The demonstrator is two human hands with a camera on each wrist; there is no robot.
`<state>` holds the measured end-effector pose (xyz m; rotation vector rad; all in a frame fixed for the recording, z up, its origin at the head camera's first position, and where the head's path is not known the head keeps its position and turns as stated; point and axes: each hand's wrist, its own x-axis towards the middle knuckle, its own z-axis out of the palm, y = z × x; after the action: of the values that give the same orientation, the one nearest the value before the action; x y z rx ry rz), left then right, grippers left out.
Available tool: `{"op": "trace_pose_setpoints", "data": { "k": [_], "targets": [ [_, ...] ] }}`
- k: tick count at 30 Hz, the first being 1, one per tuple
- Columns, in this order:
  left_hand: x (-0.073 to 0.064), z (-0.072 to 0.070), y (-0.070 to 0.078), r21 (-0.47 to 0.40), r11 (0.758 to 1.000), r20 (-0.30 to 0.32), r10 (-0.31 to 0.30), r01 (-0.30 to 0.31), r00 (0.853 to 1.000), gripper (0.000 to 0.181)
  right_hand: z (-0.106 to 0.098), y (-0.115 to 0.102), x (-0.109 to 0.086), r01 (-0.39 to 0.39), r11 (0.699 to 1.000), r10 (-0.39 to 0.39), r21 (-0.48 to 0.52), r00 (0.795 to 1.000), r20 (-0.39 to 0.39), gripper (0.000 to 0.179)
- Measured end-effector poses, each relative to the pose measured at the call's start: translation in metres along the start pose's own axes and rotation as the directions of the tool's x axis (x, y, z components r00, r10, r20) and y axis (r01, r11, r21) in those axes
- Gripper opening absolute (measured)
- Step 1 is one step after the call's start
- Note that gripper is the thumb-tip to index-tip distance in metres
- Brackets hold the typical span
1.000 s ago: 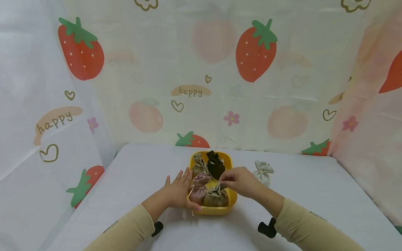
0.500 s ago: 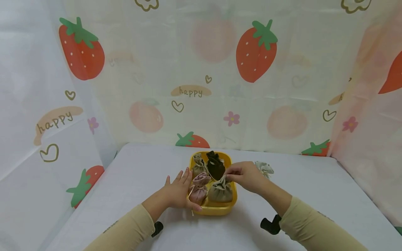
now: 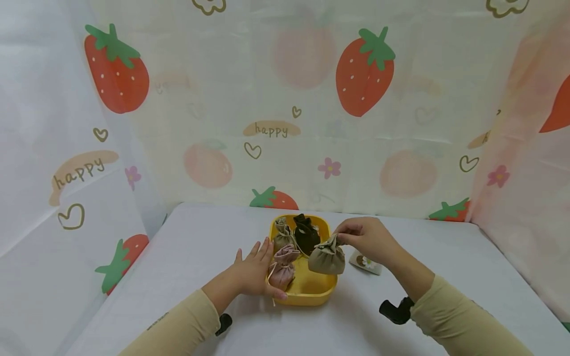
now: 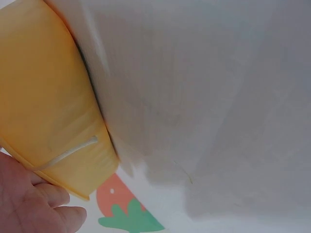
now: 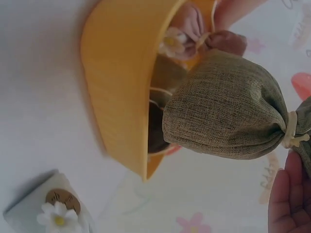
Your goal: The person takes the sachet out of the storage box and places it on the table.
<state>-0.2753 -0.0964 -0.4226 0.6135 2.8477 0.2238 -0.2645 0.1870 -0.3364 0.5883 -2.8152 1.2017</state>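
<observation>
The right hand (image 3: 367, 241) is pinching the olive bag (image 3: 326, 260) by its gathered neck; the bag is hanging just below those fingertips, the yellow basket (image 3: 309, 299) sitting to their left. The left hand (image 3: 251, 275), fingers spread, is touching the basket. The bag is looking soft and light, its neck probably offering the surest hold

Strawberry-print backdrop (image 3: 285, 94) behind white table (image 3: 202, 237)

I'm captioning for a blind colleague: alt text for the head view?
A right hand pinches a tan pouch partly over a yellow bin; the left hand touches the bin. Three more pouches sit inside; a white pouch lies beside it.
</observation>
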Motion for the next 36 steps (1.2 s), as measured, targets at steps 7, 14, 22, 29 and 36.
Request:
{"op": "trace_pose_setpoints", "data": {
  "k": [7, 14, 22, 29, 36],
  "targets": [
    [0.0, -0.001, 0.0, 0.018, 1.0, 0.006, -0.007, 0.007, 1.0, 0.136, -0.022, 0.002, -0.005, -0.042, 0.999, 0.043, 0.024, 0.998, -0.036, 0.01],
    [0.0, -0.002, 0.001, 0.049, 0.999, 0.011, -0.01, 0.009, 1.0, 0.136, -0.045, 0.006, -0.012, -0.058, 0.998, 0.056, -0.011, 0.993, -0.102, 0.013],
    [-0.001, -0.003, 0.002, 0.058, 0.998, 0.014, -0.007, 0.006, 1.0, 0.135, -0.07, 0.023, -0.019, -0.08, 0.996, 0.073, -0.033, 0.981, -0.18, 0.019],
    [-0.001, -0.003, 0.002, 0.045, 0.999, 0.016, -0.013, 0.012, 1.0, 0.135, -0.091, 0.039, -0.027, -0.087, 0.994, 0.066, -0.068, 0.961, -0.27, 0.022],
    [0.0, -0.001, 0.001, 0.053, 0.998, 0.015, -0.016, 0.015, 1.0, 0.135, -0.105, 0.061, -0.033, -0.078, 0.996, 0.061, -0.034, 0.933, -0.354, 0.022]
  ]
}}
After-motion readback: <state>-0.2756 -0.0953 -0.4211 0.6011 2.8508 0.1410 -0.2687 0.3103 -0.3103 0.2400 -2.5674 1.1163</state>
